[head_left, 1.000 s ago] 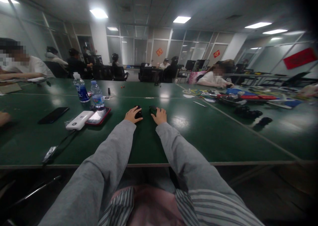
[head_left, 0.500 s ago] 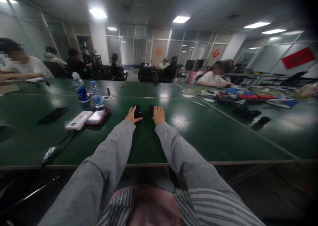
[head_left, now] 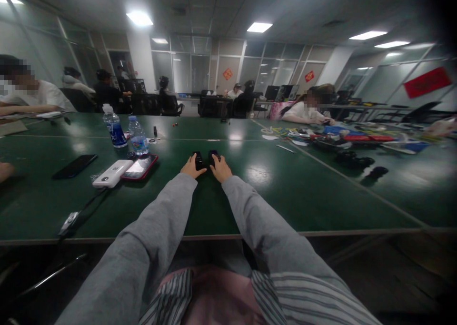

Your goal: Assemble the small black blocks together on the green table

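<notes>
On the green table (head_left: 214, 211) my left hand (head_left: 191, 168) is closed around the side of a small black boxy object (head_left: 199, 161), thumb toward me. Just to its right, my right hand (head_left: 221, 169) grips a second dark boxy object (head_left: 213, 154) with its fingers over the top and side. The two objects are close together with a narrow gap between them. Both are too small and dark for me to tell what kind they are, and my fingers partly cover them.
Left of my arms lie a black phone (head_left: 75, 166), a white power bank (head_left: 113, 173) with a cable and a red-edged phone (head_left: 142, 166). Two bottles (head_left: 114, 129) stand behind them. Tools and cables (head_left: 357, 137) are piled at right. Co-workers sit around.
My right hand has moved left with its dark object, turning it and narrowing the gap to the other one. Another person's hand has come in at the left edge.
</notes>
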`<state>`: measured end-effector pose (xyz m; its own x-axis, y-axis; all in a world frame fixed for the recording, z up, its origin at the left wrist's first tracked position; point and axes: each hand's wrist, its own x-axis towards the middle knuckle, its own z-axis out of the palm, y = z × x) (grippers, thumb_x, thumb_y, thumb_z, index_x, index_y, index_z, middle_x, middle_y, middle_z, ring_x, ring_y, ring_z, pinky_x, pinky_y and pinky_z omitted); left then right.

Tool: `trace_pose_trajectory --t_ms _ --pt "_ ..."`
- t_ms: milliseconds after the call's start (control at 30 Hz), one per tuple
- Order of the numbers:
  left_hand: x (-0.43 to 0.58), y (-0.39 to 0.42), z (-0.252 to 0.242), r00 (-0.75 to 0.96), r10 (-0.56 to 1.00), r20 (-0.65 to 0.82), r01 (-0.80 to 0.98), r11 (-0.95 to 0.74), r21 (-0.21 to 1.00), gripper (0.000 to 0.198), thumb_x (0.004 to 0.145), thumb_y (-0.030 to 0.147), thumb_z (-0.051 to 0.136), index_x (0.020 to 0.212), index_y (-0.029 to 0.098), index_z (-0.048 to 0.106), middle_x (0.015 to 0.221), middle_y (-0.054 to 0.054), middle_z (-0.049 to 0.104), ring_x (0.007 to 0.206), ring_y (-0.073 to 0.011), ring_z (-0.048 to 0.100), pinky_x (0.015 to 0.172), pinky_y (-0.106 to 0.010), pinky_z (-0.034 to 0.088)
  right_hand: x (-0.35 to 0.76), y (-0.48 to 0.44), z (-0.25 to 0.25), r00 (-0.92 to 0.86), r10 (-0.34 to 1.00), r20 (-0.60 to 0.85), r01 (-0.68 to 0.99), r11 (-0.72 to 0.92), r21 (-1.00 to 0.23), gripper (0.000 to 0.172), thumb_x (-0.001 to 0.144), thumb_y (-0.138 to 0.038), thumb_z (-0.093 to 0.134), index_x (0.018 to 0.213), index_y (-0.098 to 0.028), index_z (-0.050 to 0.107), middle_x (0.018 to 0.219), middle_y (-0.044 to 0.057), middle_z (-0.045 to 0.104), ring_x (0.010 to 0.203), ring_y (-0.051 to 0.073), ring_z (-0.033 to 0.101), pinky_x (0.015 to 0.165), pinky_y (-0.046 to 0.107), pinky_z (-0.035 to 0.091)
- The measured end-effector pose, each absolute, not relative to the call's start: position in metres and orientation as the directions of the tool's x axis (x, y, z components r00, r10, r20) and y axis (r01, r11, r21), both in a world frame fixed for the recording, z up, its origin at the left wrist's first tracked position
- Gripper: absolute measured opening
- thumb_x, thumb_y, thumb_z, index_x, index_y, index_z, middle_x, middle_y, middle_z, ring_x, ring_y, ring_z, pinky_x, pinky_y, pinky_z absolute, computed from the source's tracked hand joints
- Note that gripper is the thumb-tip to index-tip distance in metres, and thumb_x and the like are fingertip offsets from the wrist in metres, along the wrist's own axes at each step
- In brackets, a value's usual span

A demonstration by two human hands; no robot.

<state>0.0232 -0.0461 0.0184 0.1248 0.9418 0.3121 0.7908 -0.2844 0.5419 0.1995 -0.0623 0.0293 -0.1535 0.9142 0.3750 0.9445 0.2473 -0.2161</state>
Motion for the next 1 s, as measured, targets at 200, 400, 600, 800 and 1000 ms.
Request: trace_pose_trajectory --t_ms 200,400,600,800,1000 --pt "0.026 -0.046 0.022 0.125 0.941 0.313 0.804 -0.281 0.524 0.09 0.07 0.052 0.064 0.142 0.018 0.021 0.144 -0.019 0.03 0.132 -0.0323 0.031 0.103 -0.048 0.031 0.189 -0.064 0.027 -0.116 0.915 0.387 0.937 0.23 -0.263 0.056 0.09 -0.041 0.039 0.14 -0.021 0.025 0.138 0.021 0.028 0.113 0.027 0.05 0.09 0.039 0.042" --pt "0.03 -0.048 0.027 0.121 0.947 0.299 0.827 -0.262 0.497 0.079 0.075 0.049 0.059 0.141 0.023 0.025 0.147 -0.019 0.025 0.13 -0.0389 0.032 0.099 -0.055 0.032 0.186 -0.062 0.027 -0.111 0.916 0.386 0.936 0.227 -0.269 0.055 0.09 -0.04 0.038 0.14 -0.021 0.025 0.14 0.02 0.027 0.111 0.028 0.051 0.087 0.04 0.045" --pt "0.036 -0.048 0.029 0.127 0.954 0.273 0.827 -0.254 0.502 0.079 0.079 0.042 0.056 0.144 0.017 0.017 0.147 -0.024 0.019 0.128 -0.0391 0.034 0.098 -0.052 0.035 0.181 -0.063 0.03 -0.135 0.913 0.384 0.938 0.243 -0.248 0.055 0.09 -0.038 0.037 0.14 -0.019 0.024 0.141 0.02 0.026 0.113 0.028 0.051 0.089 0.041 0.044" --pt "0.037 -0.047 0.031 0.119 0.959 0.258 0.812 -0.243 0.53 0.079 0.08 0.04 0.056 0.144 0.017 0.015 0.147 -0.025 0.017 0.129 -0.0397 0.033 0.099 -0.053 0.034 0.18 -0.063 0.033 -0.133 0.915 0.38 0.936 0.242 -0.256 0.055 0.09 -0.036 0.038 0.14 -0.018 0.025 0.141 0.021 0.028 0.112 0.029 0.052 0.088 0.042 0.045" --pt "0.036 -0.048 0.034 0.103 0.923 0.371 0.743 -0.32 0.588 0.079 0.079 0.042 0.057 0.144 0.022 0.017 0.15 -0.016 0.016 0.133 -0.0346 0.027 0.102 -0.051 0.032 0.181 -0.069 0.045 -0.105 0.854 0.51 0.916 0.283 -0.285 0.054 0.091 -0.039 0.032 0.141 -0.019 0.024 0.144 0.017 0.023 0.116 0.026 0.049 0.089 0.039 0.045"
